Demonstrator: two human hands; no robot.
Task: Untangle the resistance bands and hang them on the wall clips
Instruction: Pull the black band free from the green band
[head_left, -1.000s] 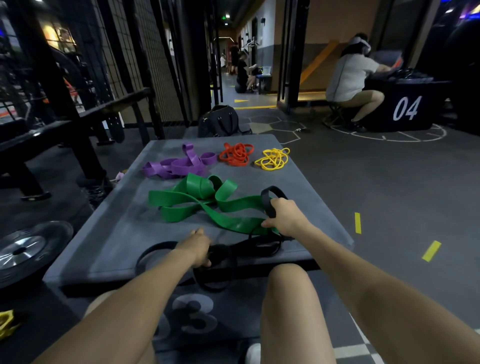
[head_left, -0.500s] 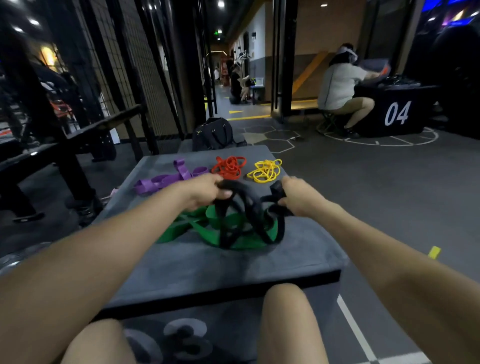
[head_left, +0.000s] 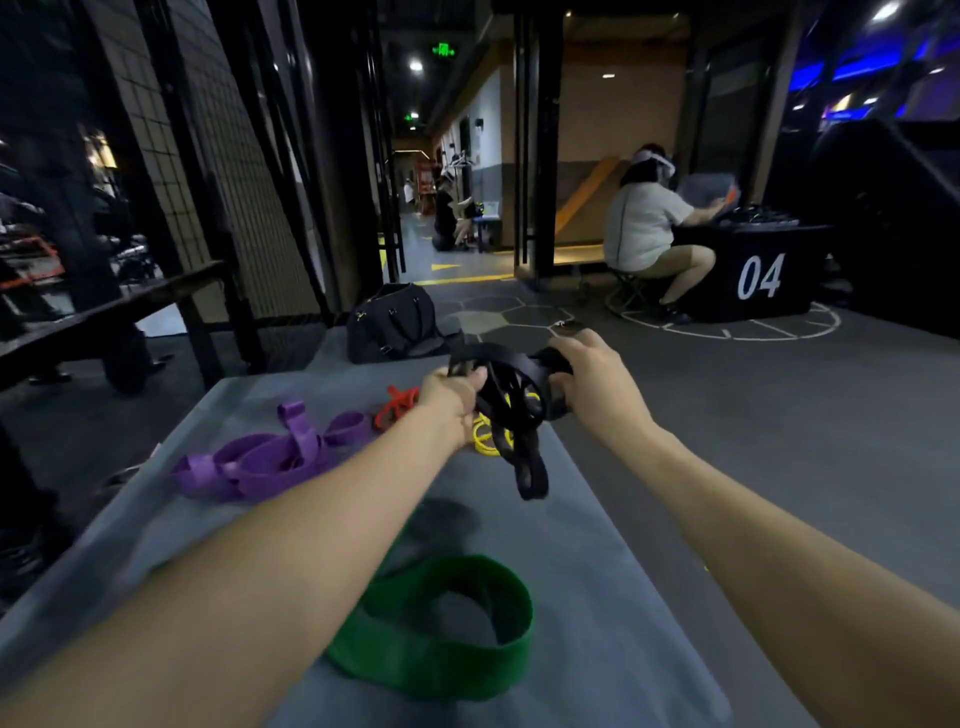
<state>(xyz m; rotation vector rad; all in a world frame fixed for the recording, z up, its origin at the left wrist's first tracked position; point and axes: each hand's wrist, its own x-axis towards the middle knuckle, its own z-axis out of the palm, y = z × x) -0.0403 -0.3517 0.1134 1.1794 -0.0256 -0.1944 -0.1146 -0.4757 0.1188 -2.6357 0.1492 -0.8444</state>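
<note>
Your left hand (head_left: 451, 396) and right hand (head_left: 597, 384) both have fingers curled around the tangled black band (head_left: 511, 410), held above the grey surface (head_left: 597, 597). The green band (head_left: 441, 629) lies nearest you, with the purple band (head_left: 265, 460) further left.

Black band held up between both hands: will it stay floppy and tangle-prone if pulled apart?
Probably floppy: the black band droops in twisted loops below the left hand and right hand. It looks light, since the hands hold it clear of the grey box. The loops may snag again.
</note>
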